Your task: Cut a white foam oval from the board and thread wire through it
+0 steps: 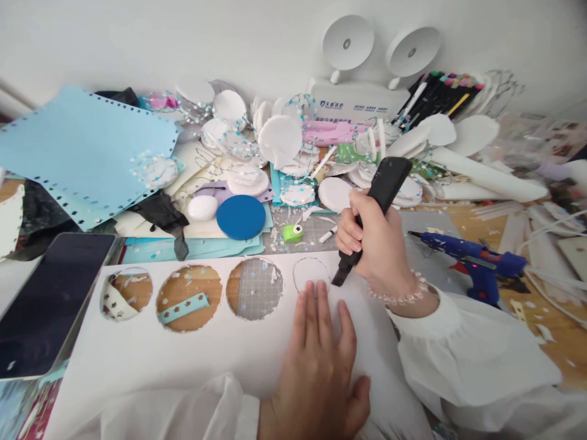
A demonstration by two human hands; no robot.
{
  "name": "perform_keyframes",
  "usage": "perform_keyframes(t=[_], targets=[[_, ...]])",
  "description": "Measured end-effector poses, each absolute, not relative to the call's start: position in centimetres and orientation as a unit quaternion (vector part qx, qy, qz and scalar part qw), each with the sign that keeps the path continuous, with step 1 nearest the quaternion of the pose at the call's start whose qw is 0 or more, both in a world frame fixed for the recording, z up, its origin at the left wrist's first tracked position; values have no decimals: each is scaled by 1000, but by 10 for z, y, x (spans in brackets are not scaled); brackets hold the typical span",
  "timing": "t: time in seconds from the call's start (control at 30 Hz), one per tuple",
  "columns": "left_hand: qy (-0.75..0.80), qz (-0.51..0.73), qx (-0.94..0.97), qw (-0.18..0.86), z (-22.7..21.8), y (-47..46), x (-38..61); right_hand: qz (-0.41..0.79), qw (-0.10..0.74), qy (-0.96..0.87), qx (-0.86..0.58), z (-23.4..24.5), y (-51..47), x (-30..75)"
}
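White sheet [183, 360] lies flat, outlined circle [312, 266] near far edge. Left hand [323, 373] rests palm-down, fingers slightly spread, tips on circle; right hand [373, 235] wraps round black cutter [389, 183], tip just beside outline. Best: short light strokes, fingertips clear of tip's path.

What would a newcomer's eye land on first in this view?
Probably the black cutter in the right hand, its tip close beside an outlined circle on the white sheet, where the left hand lies flat. Three round holes run in a row to the left of that outline. Behind them, a solid blue disc stands out before the heaped white discs.
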State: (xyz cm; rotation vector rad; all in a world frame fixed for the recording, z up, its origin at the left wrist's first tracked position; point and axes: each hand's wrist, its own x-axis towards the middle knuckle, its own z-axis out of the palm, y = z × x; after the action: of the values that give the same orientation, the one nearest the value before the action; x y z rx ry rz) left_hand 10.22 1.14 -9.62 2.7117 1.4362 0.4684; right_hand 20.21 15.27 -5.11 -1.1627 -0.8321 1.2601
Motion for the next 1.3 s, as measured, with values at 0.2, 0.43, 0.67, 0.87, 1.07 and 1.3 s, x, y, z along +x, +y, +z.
perform_keyframes(t=[0.2, 0.43, 0.67, 0.87, 1.07, 1.3], targets=[[462, 149, 874, 21, -97, 11, 102, 523, 581, -354, -512, -53, 152, 200], [457, 145, 878, 24, -98, 10, 103, 477, 600, -384, -514, -57, 147, 192], [462, 153, 873, 26, -98, 11, 104, 449, 629, -384, -505, -57, 152, 194], [462, 154, 873, 28, -97, 9, 105, 475, 643, -406, -444, -60, 158, 191], [463, 160, 872, 16, -99, 10, 105, 531, 623, -421, -392, -56, 166, 188], [449, 159, 879, 7, -101, 11, 101, 639, 559, -402, -342, -39, 171, 210]])
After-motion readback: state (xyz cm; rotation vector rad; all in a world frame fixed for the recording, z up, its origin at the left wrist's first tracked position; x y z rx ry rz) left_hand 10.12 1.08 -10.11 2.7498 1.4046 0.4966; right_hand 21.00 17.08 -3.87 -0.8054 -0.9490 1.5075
